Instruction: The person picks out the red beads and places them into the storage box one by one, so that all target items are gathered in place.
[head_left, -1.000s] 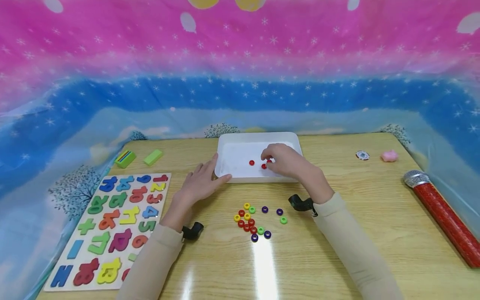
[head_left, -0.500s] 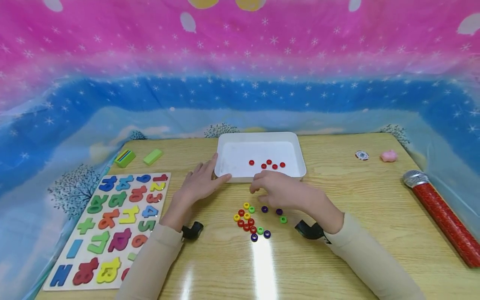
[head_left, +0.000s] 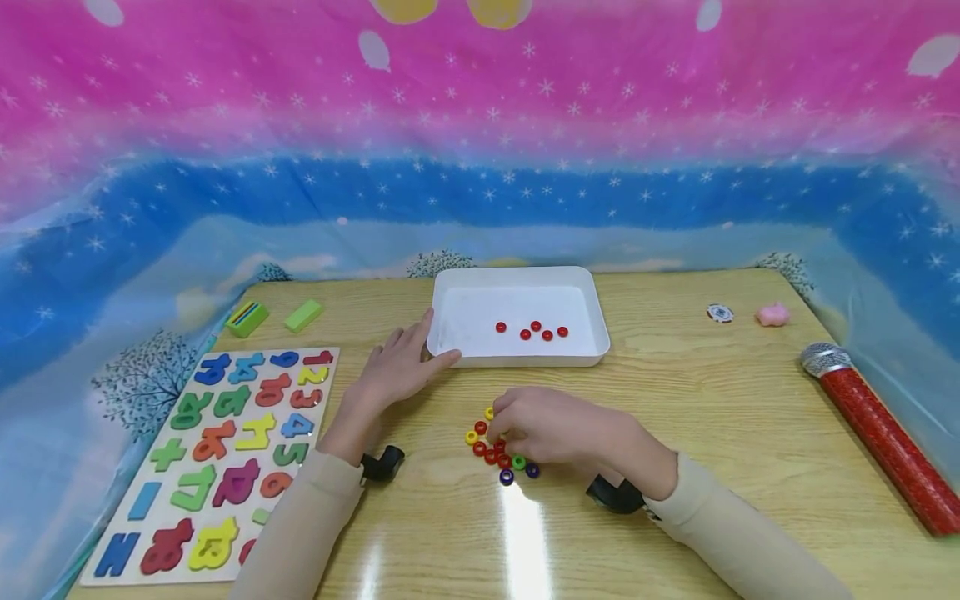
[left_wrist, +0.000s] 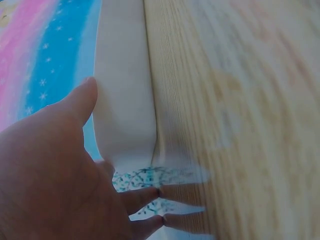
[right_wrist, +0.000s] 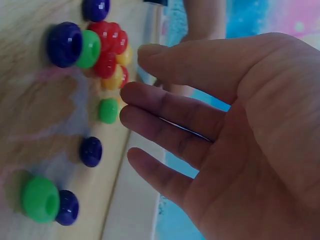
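My left hand (head_left: 397,367) rests at the near left corner of the white tray (head_left: 525,362). In the left wrist view its thumb lies on the tray's rim and the other fingertips reach the wooden table (left_wrist: 235,120). Several red beads (head_left: 536,326) lie inside the tray. Bent over a loose group of beads in front of the tray is my right hand (head_left: 558,425), hiding part of them. The right wrist view shows its fingers extended, thumb apart and no bead between them. Red beads (right_wrist: 106,64), a dark purple bead (right_wrist: 65,44) and a green bead (right_wrist: 108,110) lie close to the fingertips.
A number puzzle board (head_left: 266,364) lies at left, partly under the left sleeve. Behind it are two green blocks (head_left: 303,316). On the right are a poker chip (head_left: 720,313), a pink pig figure (head_left: 772,314) and a red microphone (head_left: 888,437). A patterned cloth (head_left: 487,192) stands behind.
My right hand has left the tray and come down toward me over the loose beads. More red beads show in the tray where that hand was. My left hand stays put.
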